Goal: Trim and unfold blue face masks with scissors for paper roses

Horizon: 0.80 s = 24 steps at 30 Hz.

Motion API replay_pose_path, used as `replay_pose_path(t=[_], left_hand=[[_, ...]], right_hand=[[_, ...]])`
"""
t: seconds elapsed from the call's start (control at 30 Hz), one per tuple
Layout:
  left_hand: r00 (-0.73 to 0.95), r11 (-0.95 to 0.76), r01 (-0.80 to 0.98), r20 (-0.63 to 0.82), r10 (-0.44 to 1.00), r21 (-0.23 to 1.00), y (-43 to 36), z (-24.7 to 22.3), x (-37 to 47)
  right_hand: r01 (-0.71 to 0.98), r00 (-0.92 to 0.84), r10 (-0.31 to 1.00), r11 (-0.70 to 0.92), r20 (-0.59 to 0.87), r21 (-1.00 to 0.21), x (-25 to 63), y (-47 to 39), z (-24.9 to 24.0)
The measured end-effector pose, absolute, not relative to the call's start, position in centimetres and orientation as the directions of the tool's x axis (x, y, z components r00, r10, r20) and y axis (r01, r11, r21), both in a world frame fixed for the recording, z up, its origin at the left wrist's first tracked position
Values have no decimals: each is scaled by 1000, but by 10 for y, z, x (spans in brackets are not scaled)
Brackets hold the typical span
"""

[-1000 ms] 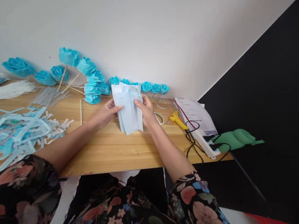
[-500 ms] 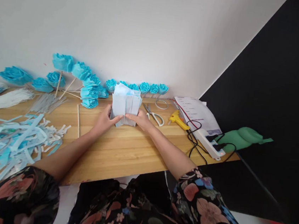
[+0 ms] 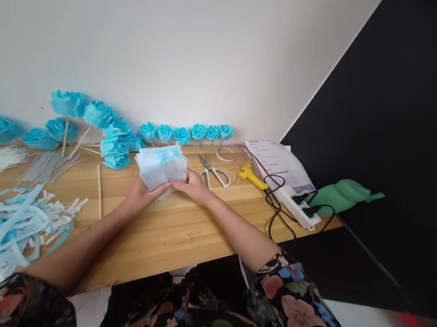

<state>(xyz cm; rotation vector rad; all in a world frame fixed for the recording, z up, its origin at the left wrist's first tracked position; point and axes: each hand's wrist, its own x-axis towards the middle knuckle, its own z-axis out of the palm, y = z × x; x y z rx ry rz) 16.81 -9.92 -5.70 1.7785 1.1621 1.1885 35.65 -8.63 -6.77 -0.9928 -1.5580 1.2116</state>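
Note:
A stack of pale blue and white fabric-like sheets (image 3: 162, 166) is between my two hands, just above the wooden table (image 3: 180, 232). My left hand (image 3: 143, 193) grips its lower left side, thumb across the front. On the lower right, my right hand (image 3: 195, 186) holds the same stack, its thumb close to the left one. The fingers behind the stack are hidden. The sheets lean back and fan unevenly at the top. Scissors (image 3: 214, 171) with pale handles lie partly open to the right of my right hand.
Blue artificial flowers (image 3: 198, 132) line the wall; others on sticks (image 3: 68, 103) stand left. Cut strips (image 3: 4, 229) cover the table's left end. A thin stick (image 3: 99, 191) lies nearby. Right are a yellow glue gun (image 3: 252, 175), a power strip (image 3: 298, 205), papers (image 3: 281, 165) and a green object (image 3: 340, 196).
The stack has gone from nearly upright to tilted back, and its top edges are more visible. Both hands still hold it. The camera view has shifted slightly to the right.

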Motion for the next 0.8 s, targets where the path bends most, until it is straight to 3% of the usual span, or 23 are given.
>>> replay_pose_path(t=[0.13,0.37,0.63,0.8], left_hand=[[176,-236,289,191,966,928,-93,-66,168],[110,-375,266,359,927,888,-99,-68,165],[264,-234,153,188,946,960,-87,-76,171],[295,-282,178,223,929,943,-85,-77,169]], right_hand=[[83,-300,942,181,149,-980,358,-86,-71],[34,-242,927,304,287,-952,358,-89,-64],[4,-345,922,190,177,-982,360,-84,-77],[47,-336,922,221,193,-974,361,-82,-81]])
